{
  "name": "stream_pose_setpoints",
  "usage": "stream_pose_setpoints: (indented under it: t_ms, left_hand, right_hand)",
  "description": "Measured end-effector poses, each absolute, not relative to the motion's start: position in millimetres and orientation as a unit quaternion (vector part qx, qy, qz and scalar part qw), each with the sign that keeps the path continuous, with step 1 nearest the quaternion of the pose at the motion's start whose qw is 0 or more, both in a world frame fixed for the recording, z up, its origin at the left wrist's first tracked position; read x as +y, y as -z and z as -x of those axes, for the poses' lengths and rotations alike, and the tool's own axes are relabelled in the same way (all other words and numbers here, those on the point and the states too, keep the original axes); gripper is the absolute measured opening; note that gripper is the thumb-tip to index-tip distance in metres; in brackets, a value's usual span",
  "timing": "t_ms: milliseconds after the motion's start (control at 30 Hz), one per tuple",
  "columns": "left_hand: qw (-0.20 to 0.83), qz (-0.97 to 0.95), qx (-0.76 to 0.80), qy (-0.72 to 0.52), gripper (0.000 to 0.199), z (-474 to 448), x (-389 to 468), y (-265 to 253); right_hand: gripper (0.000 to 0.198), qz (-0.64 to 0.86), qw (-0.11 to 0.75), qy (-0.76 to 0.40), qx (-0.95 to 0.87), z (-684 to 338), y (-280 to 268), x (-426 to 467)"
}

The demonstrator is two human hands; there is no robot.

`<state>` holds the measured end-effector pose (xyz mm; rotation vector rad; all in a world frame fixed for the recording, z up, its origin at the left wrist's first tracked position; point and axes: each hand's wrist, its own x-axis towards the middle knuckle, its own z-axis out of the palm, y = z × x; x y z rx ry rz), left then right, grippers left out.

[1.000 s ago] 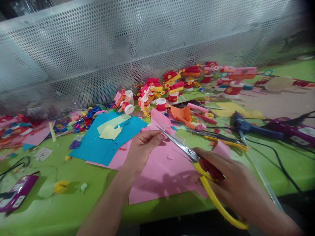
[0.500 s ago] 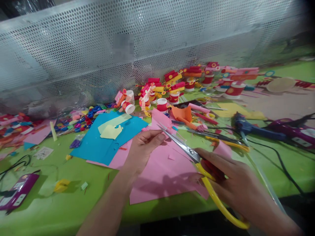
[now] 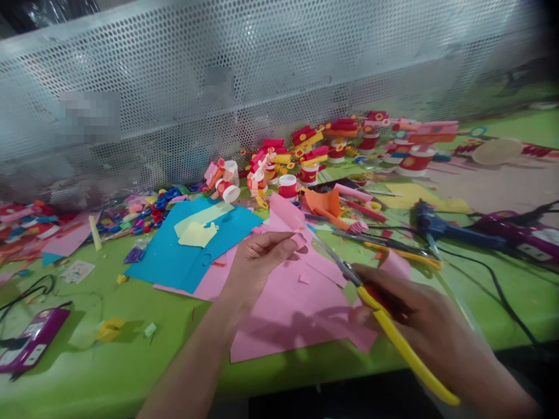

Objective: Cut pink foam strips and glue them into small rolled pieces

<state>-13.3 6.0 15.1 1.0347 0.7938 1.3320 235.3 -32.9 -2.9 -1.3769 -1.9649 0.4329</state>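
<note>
Between the thumb and fingers of my left hand (image 3: 266, 256) is a small pink paper piece (image 3: 299, 241). My right hand (image 3: 406, 314) grips scissors (image 3: 371, 297) with yellow handles and metal blades. The blade tips point up and left, just to the right of the pink piece and apart from it. Below both hands lies a large pink sheet (image 3: 283, 334), with loose pink scraps on it. A blue sheet (image 3: 152, 256) to the left bears a cut pale yellow piece (image 3: 198, 235).
Several red-and-white paper cup models (image 3: 309, 172) stand along the perforated metal panel (image 3: 152, 75). A blue glue gun (image 3: 458, 233) and its cable lie at right. Purple power strip (image 3: 37, 340) sits at left. Colourful small parts (image 3: 144, 215) are heaped behind the blue sheet.
The scissors have drawn back to the right, away from my left hand, and their blades have turned. The small pink piece in my left hand now shows more clearly.
</note>
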Motion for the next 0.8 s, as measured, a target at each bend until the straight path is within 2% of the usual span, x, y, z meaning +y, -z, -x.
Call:
stream_pose_setpoints:
  t_ms: [67,167,367,800]
  left_hand:
    - [0.601,-0.442,0.331,-0.578,0.018,12.7,6.0,-16.1]
    - [0.596,-0.445,0.323,-0.584,0.017,12.4,7.0,-15.8]
    - [0.591,-0.433,0.325,-0.598,0.019,13.7,9.3,-11.8]
    - [0.659,-0.349,0.307,-0.591,0.023,13.1,8.0,-19.1]
  right_hand:
    - [0.053,0.517,0.355,-0.245,-0.74,-237.8,5.9,-33.9]
    - [0.056,0.515,0.363,-0.269,-0.729,-238.4,8.2,-34.0]
    - [0.046,0.509,0.34,-0.355,-0.706,-230.9,2.7,-33.6]
    - [0.048,0.539,0.291,-0.297,-0.732,-229.5,6.8,-29.1]
